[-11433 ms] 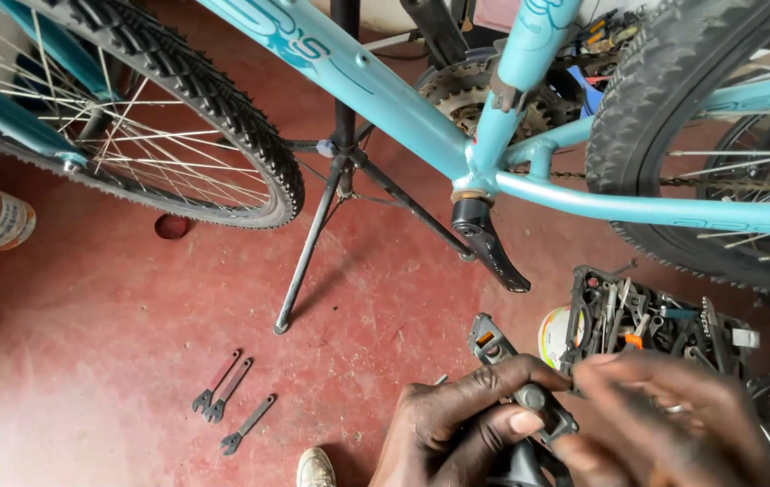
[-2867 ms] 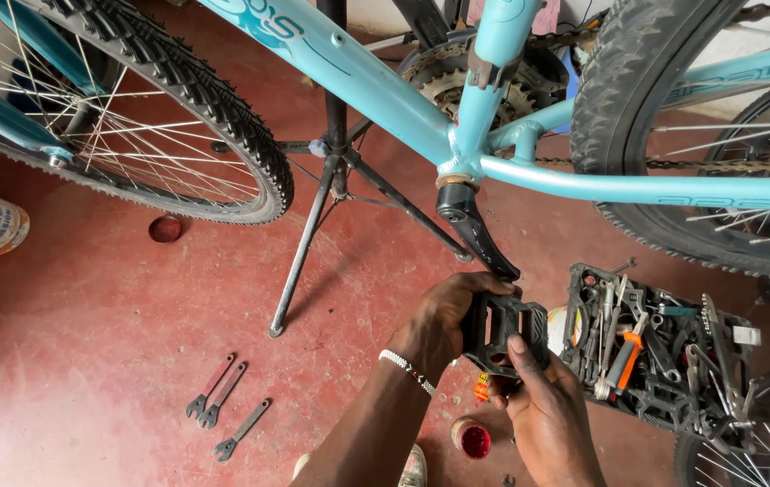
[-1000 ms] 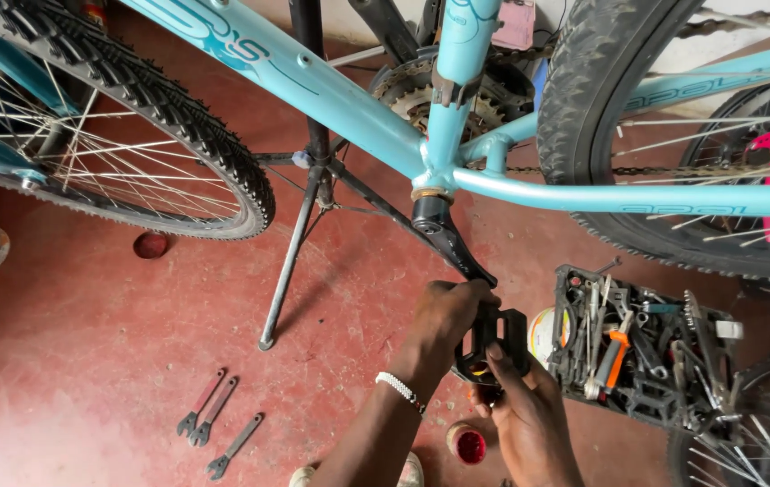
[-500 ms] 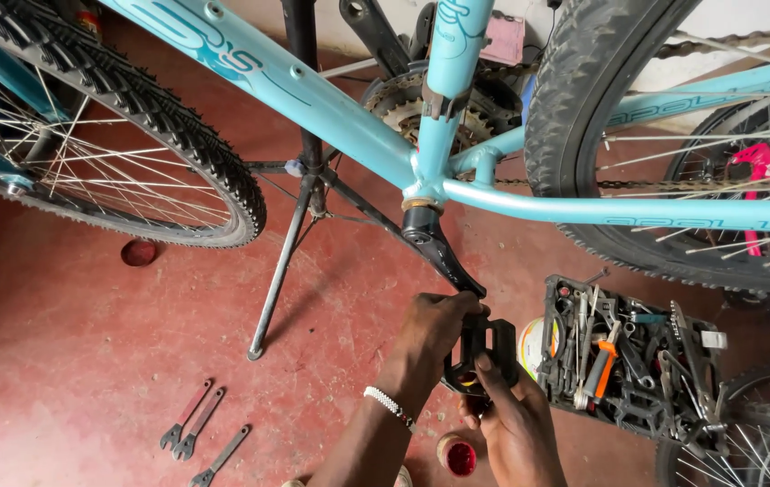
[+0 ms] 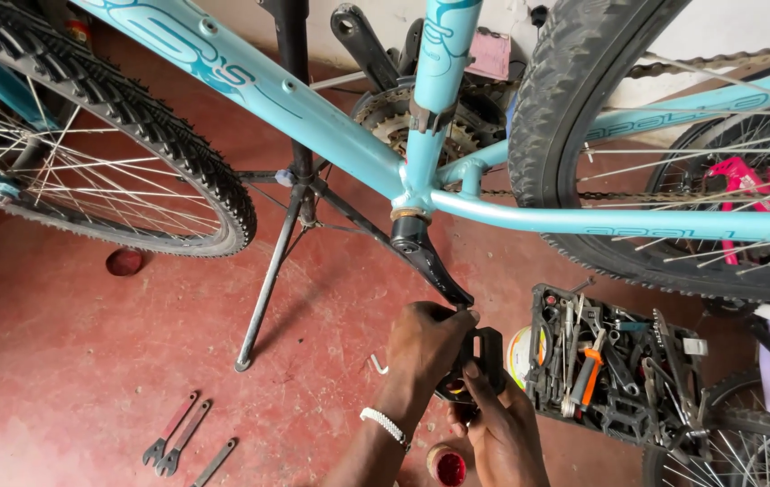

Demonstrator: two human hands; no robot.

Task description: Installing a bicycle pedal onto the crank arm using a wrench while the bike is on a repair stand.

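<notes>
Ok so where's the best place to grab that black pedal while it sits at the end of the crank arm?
Probably by the pedal's two long outer edges, from below and the outboard side, as the left hand and right hand hold it now. Its flat, blocky body offers parallel faces, and the crank arm blocks the inboard side.

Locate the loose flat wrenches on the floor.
Head view, bottom left: three flat wrenches lie on the red floor, left of the left hand and below the repair stand's leg.
</notes>
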